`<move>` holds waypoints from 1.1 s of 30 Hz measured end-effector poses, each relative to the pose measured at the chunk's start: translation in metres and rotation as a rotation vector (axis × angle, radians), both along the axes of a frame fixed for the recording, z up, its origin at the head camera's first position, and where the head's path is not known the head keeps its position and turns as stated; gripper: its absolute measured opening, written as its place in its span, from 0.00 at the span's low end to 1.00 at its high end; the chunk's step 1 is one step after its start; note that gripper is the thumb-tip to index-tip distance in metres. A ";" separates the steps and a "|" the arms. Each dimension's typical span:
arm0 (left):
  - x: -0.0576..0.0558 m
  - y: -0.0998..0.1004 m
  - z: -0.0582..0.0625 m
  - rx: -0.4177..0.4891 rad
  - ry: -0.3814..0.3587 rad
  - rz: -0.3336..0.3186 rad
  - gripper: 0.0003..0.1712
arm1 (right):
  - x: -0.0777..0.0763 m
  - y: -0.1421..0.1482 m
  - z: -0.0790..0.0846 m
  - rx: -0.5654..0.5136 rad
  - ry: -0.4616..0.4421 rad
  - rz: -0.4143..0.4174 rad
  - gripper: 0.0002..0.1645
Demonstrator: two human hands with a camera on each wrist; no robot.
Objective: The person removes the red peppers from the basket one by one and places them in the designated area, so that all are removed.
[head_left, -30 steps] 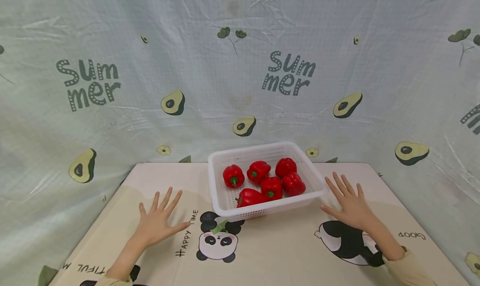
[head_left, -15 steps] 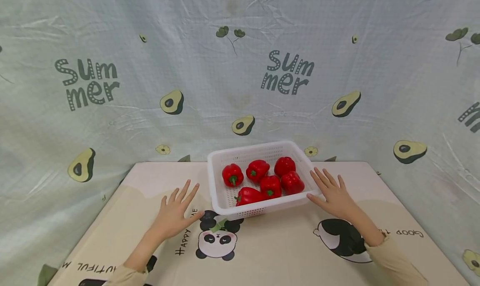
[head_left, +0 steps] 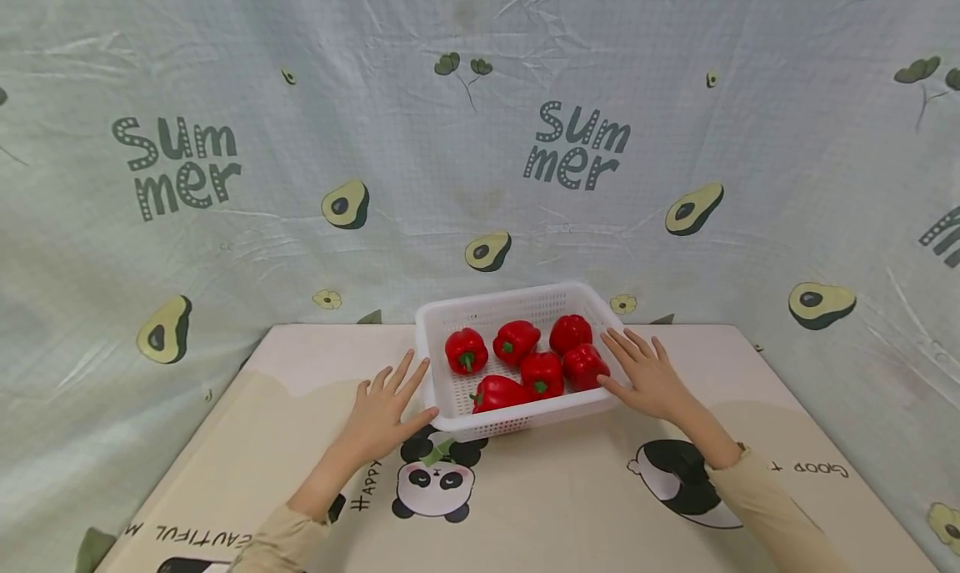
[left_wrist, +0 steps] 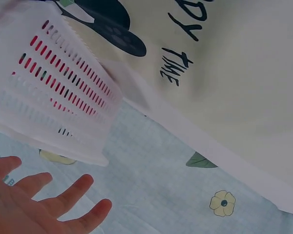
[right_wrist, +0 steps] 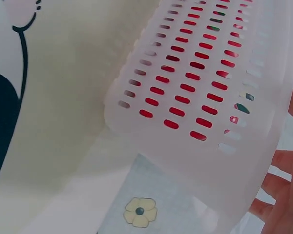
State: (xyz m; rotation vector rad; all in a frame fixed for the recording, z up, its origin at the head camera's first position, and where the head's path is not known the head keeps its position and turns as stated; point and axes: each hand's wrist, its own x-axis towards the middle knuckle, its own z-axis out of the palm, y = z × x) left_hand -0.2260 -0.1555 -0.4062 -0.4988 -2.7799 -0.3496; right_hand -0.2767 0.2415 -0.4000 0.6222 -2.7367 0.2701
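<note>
A white perforated plastic basket [head_left: 540, 409] stands towards the back of the table, holding several red bell peppers [head_left: 542, 374] with green stems. At its left end, my left hand [head_left: 382, 414] is spread, fingertips near the rim. The left wrist view has these spread fingers [left_wrist: 71, 197] beside the basket's wall [left_wrist: 88, 146], with a gap between. My right hand [head_left: 647, 379] is at the right end, fingers straight and overlapping the rim in the head view. In the right wrist view its fingers [right_wrist: 281, 187] are at the rim; whether they touch I cannot tell.
A pale cloth with printed panda figures [head_left: 435, 481] covers the table. Right behind the basket hangs a light curtain [head_left: 405, 248] printed with avocados and lettering, which also closes in both sides.
Both hands have moved inward to the basket, the left rightward and slightly up, the right leftward. The basket and peppers have stayed in place.
</note>
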 end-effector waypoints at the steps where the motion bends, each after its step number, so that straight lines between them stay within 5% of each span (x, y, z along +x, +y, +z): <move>1: -0.001 0.002 0.000 -0.001 0.000 -0.003 0.42 | -0.001 -0.001 0.001 0.001 0.005 0.003 0.41; 18: -0.020 0.017 -0.005 -0.043 -0.062 -0.004 0.42 | -0.027 -0.016 0.018 0.039 0.001 0.038 0.40; 33: -0.023 0.020 -0.007 -0.089 -0.081 -0.002 0.48 | -0.043 -0.016 0.018 0.100 -0.102 0.069 0.45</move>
